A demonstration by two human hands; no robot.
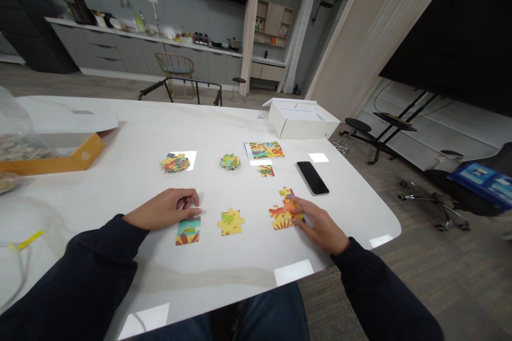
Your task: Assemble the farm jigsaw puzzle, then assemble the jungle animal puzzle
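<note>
My left hand rests on the table with its fingers loosely curled and a gap to the thumb. Its thumb is at the top edge of a teal puzzle piece with a green animal. To the right lies a yellow puzzle piece with a green figure, touched by neither hand. My right hand has its thumb and fingertips on an orange lion puzzle piece, partly hidden by the fingers. That piece sits against a yellow-and-red puzzle piece at its lower left.
Farther back are two piles of puzzle pieces, a small pile, a picture card and a loose piece. A phone lies right, a white box behind. An orange-sided box stands left.
</note>
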